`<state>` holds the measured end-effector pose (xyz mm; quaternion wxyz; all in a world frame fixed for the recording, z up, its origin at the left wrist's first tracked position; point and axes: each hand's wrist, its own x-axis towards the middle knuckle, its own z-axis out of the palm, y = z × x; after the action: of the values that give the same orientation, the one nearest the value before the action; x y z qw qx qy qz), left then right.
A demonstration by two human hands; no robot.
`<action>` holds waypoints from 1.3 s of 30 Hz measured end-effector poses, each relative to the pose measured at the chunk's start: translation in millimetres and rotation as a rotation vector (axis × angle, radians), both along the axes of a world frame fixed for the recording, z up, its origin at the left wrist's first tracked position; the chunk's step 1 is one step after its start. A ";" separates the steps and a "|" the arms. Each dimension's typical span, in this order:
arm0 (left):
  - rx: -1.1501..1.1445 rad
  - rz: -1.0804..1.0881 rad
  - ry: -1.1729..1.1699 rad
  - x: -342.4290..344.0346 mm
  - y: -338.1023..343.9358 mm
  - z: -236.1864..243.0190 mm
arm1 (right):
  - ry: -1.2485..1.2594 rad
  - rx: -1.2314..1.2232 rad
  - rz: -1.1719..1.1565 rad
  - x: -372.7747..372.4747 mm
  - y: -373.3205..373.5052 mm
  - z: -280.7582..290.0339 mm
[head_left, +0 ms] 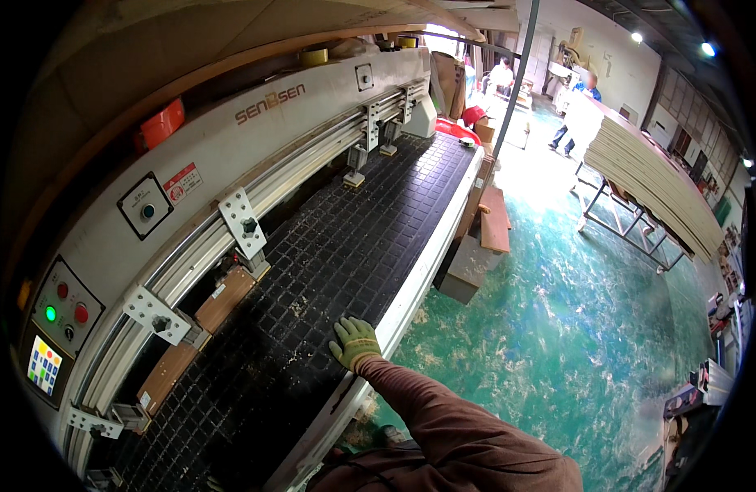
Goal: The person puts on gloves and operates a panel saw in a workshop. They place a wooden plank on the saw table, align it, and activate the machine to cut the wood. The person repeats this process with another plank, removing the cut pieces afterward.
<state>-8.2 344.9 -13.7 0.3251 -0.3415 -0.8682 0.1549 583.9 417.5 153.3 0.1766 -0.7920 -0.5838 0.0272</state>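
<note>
My right hand (pixel 357 343), in a yellow-green work glove, rests on the near edge of a long machine's black gridded bed (pixel 345 238). Its fingers lie apart on the surface and hold nothing. The brown-sleeved forearm reaches in from the lower right. Across the bed from the hand, two brown wooden pieces (pixel 224 297) sit in line along the machine's rail. Metal clamp plates (pixel 242 224) with black knobs are fixed on that rail above them. Pale dust and chips are scattered over the bed. My left hand is out of view.
A control panel (pixel 65 303) with a lit green button and a screen is at the left. Grey and reddish boxes (pixel 468 266) stand on the green floor beside the machine. A wheeled rack carries a tall stack of boards (pixel 652 176); a person (pixel 576 102) stands behind it.
</note>
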 end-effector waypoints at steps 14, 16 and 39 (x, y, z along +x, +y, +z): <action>-0.929 0.416 0.928 -14.7 -8.4 -0.5 | -0.004 -0.075 0.005 -2.4 0.6 13.6; -0.775 0.332 0.721 -9.5 -4.6 -1.7 | -0.009 -0.066 0.006 -1.3 -0.6 12.1; 0.054 -0.190 -0.101 -8.6 -3.5 18.9 | -0.027 -0.075 0.033 -6.5 9.1 8.1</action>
<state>-16.8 341.4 5.2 0.3031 -0.4206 -0.8512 0.0825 577.3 426.5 161.4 0.1382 -0.7886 -0.5977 0.0413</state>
